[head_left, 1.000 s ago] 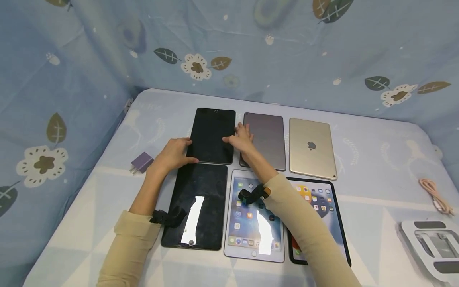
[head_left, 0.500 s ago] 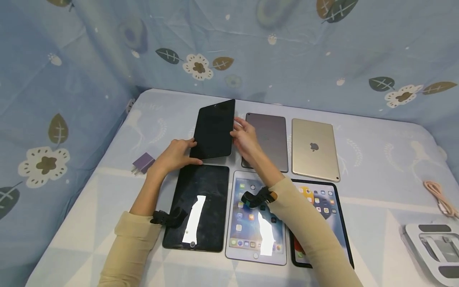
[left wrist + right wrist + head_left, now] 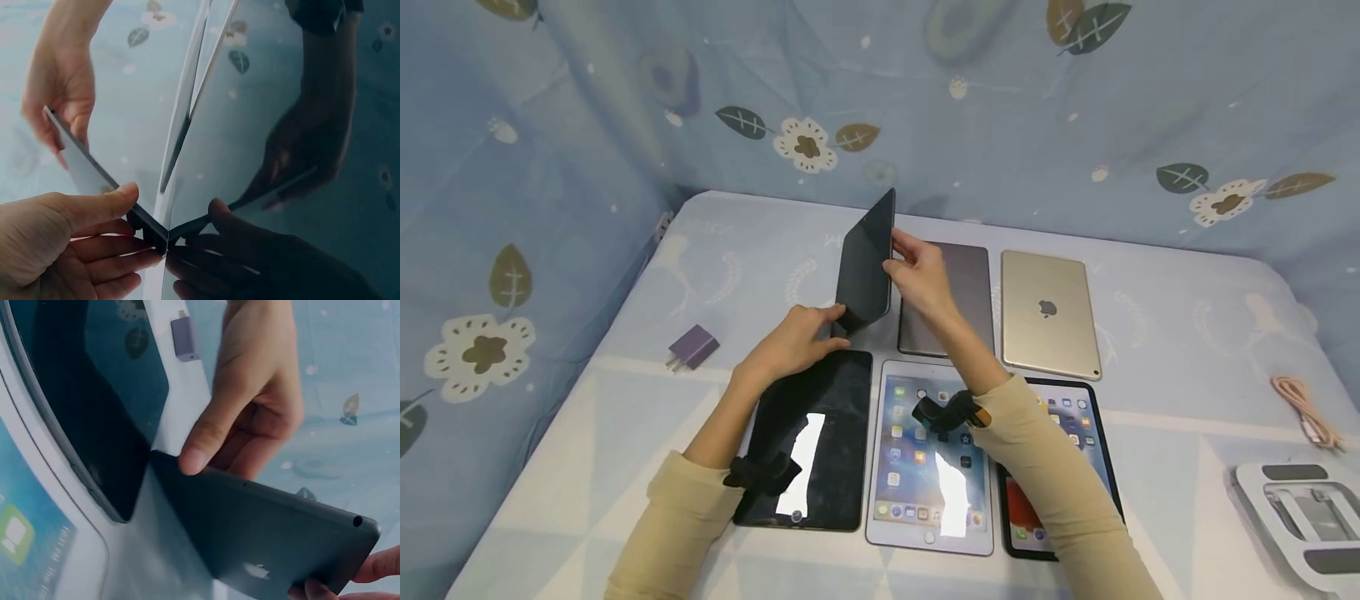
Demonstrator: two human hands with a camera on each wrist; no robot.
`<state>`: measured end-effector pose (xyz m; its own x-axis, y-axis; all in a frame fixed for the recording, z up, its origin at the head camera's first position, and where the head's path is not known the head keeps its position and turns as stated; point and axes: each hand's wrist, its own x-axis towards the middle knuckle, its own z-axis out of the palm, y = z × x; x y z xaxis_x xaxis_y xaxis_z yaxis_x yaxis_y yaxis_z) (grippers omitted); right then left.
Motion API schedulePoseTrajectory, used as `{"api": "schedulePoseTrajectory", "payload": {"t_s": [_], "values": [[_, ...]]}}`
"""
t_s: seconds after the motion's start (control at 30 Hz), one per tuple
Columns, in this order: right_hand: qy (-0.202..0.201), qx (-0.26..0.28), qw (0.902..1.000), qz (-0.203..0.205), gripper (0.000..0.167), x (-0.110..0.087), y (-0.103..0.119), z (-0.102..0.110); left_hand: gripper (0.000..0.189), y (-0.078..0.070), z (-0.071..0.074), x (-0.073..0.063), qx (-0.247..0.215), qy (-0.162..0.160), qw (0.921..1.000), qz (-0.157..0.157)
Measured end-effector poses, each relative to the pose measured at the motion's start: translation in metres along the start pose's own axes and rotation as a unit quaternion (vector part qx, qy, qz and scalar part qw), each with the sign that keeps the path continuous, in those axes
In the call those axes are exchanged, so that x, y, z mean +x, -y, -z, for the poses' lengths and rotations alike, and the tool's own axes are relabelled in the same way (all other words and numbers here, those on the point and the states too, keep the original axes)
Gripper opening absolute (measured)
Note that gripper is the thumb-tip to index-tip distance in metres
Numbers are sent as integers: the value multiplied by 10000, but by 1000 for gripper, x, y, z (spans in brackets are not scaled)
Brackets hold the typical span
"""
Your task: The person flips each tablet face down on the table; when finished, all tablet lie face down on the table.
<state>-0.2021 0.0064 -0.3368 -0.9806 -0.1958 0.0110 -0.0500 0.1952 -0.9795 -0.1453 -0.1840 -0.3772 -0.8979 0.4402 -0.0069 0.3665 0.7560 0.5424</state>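
Observation:
A dark tablet (image 3: 863,271) is tilted up steeply on its left edge at the back left of the table, screen facing left. My left hand (image 3: 799,340) pinches its lower left corner, thumb on the screen side and fingers behind, as the left wrist view shows. My right hand (image 3: 925,279) grips the raised right edge. In the right wrist view the tablet's grey back (image 3: 269,528) shows an apple logo and a camera lens. Just in front lies a black tablet (image 3: 831,442), screen up. A grey tablet (image 3: 968,292), partly behind my right hand, lies face down.
A gold tablet (image 3: 1048,321) lies face down at the back right. In the front row are a white tablet (image 3: 917,475) and a black-rimmed tablet (image 3: 1093,450), both lit. A purple charger plug (image 3: 693,347), a coiled cable (image 3: 1306,412) and a white stand (image 3: 1311,521) lie at the sides.
The dark tablet lay flat one second ago. Its right edge has since come up, first slightly, now steeply. Both hands have kept to it, the left shifting a little to the right.

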Motion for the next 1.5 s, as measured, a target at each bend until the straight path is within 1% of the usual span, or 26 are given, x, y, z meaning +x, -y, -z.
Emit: {"api": "schedulePoseTrajectory", "payload": {"t_s": [0.1, 0.2, 0.33, 0.47, 0.53, 0.6, 0.67, 0.73, 0.8, 0.87, 0.93, 1.0, 1.07, 1.13, 1.23, 1.33, 1.43, 1.5], "values": [[22, -214, 9997, 62, 54, -4, 4, 1, 54, -2, -6, 1, -126, -23, 9998, -151], [129, -31, 9999, 51, 56, -7, 8, 2, 54, -2, -11, 3, -266, -61, 9993, -239], [316, 282, 9991, -58, 58, -10, 12, 2, 54, -1, -16, 7, -564, -92, 9981, -244], [410, 306, 9987, -3, 58, -12, 16, -1, 54, 1, -17, 10, -936, -92, 9950, -321], [486, 332, 9982, 89, 57, -14, 17, -3, 52, 3, -13, 11, -1235, -82, 9919, -291], [564, 380, 9975, 179, 57, -16, 17, -5, 51, 4, -8, 10, -1643, -81, 9861, -227], [616, 495, 9966, 252, 56, -18, 15, -7, 53, 5, 0, 8, -2102, -112, 9775, -138], [606, 612, 9958, 311, 55, -20, 13, -9, 54, 4, 8, 7, -2473, -192, 9687, -121], [604, 769, 9946, 351, 55, -21, 10, -11, 54, 3, 16, 4, -2706, -281, 9622, -137], [655, 958, 9926, 350, 55, -20, 8, -13, 53, 2, 23, 2, -2850, -355, 9577, -178], [736, 1106, 9908, 277, 56, -20, 5, -16, 52, 2, 28, 1, -2938, -361, 9549, -219], [836, 1103, 9903, 117, 57, -18, 3, -17, 55, 1, 32, -1, -2994, -351, 9533, -203], [972, 954, 9907, -72, 57, -17, -2, -19, 62, 2, 35, -2, -3032, -321, 9523, -133], [1200, 673, 9902, -244, 58, -15, -8, -20, 69, 2, 38, -4, -3055, -318, 9517, -24], [1626, 152, 9857, -419, 61, -12, -22, -22, 76, 5, 42, -7, -3049, -369, 9516, 110], [1912, -326, 9803, -372, 64, -10, -33, -24, 79, 10, 44, -10, -2970, -416, 9538, 186], [1960, -781, 9773, -204, 65, -9, -40, -26, 81, 14, 44, -12, -2855, -398, 9571, 282], [1976, -1128, 9737, -147, 66, -9, -44, -27, 82, 17, 44, -14, -2802, -426, 9581, 416]]}}
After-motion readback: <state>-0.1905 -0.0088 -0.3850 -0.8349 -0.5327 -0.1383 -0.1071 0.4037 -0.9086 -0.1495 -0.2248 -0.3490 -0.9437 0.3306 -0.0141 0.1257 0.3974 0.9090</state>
